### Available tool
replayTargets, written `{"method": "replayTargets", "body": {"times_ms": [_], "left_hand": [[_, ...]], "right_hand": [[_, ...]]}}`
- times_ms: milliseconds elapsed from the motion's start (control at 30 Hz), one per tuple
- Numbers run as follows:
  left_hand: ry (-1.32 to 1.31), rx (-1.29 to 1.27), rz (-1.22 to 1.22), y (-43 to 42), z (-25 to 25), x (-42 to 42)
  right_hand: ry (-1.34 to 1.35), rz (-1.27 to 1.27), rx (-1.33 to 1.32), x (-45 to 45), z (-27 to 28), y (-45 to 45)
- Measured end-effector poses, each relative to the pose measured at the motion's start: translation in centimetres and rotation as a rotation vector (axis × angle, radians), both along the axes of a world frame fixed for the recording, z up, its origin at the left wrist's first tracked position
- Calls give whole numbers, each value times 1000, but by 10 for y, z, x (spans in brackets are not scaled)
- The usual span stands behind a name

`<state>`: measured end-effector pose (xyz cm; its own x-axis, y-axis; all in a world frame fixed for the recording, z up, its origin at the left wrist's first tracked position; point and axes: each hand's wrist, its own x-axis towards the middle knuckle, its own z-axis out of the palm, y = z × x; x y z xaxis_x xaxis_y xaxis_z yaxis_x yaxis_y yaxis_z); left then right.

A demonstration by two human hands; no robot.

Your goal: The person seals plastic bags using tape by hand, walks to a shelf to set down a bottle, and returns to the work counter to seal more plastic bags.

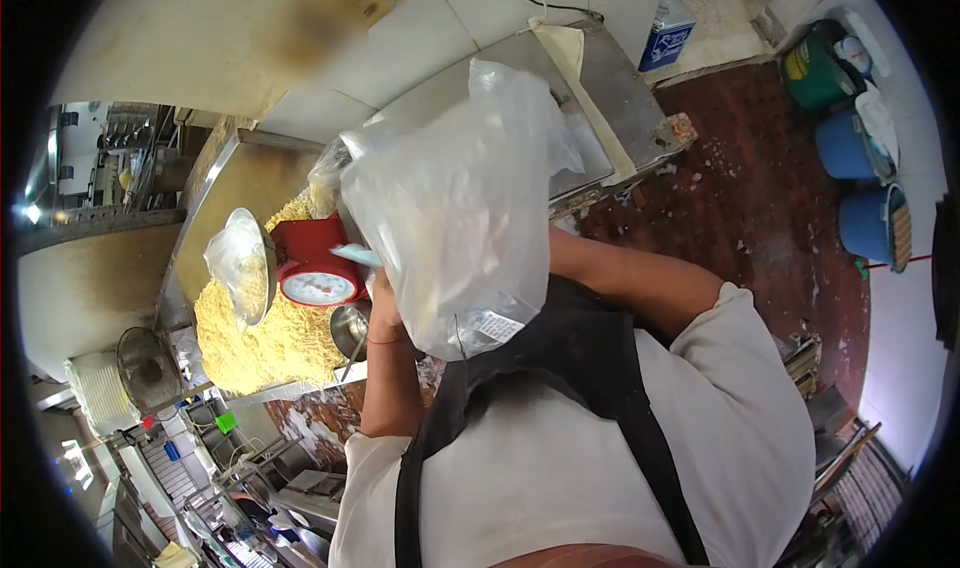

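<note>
A large translucent plastic bag (455,203) with a barcode label hangs in front of my chest and hides much of both hands. My left hand (383,296) is at the bag's left edge and seems closed on it; most of its fingers are covered. A light blue object (357,256) juts out beside that hand. The right forearm (640,280) runs behind the bag, where my right hand is hidden. Just left of the bag stands a red dial scale (309,248). Its metal pan (266,268) bears a clear bag (236,263) with some yellow food in it.
Yellow noodle-like strands (265,348) are heaped around the scale. A metal bowl (350,330) sits near my left wrist. Beyond the bag is a steel counter (625,93) with a cloth strip (585,108). Blue buckets (865,223) stand on the red floor (740,208) at right.
</note>
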<state>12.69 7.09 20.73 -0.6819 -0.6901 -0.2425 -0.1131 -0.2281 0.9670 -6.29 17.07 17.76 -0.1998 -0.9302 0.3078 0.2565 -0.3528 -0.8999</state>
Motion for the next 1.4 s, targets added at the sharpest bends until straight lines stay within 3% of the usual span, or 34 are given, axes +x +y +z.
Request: {"method": "replayTargets", "body": {"times_ms": [100,167,267,367,467,533,600,700,767,800,867,900,1033,1100,1300,1400], "left_hand": [[165,89,77,-17,6,8],[279,141,118,-31,14,4],[424,215,154,-59,13,-15],[492,259,154,-100,-10,-39],[480,238,172,-126,-41,-52],[466,199,202,-126,-56,-49],[479,153,227,-112,-46,-43],[511,90,223,-95,-16,-29],[505,80,194,-116,-18,-34],[484,78,187,-132,-29,-37],[419,89,170,-162,-65,-43],[386,79,175,-166,-85,-43],[240,13,223,-150,-153,-24],[194,-26,239,-145,-173,-17],[125,-84,233,-163,-218,-32],[119,-71,220,-171,-227,-35]], "right_hand": [[-202,28,66,-9,9,-17],[-605,140,231,-13,12,-32],[-653,133,112,-13,2,-74],[-526,-92,173,-1,-9,-112],[-159,-254,297,3,-34,-135],[-194,-246,346,7,-37,-126],[-85,-178,391,2,-30,-112],[80,-280,284,1,-12,-107],[-7,-380,318,-1,-4,-118],[-50,-427,331,-3,-2,-125],[68,-580,312,4,-74,-150],[112,-630,333,4,-83,-151],[190,-681,553,16,-77,-125],[144,-665,666,15,-75,-129],[274,-644,574,2,-115,-139],[504,-652,619,-13,-154,-145]]}}
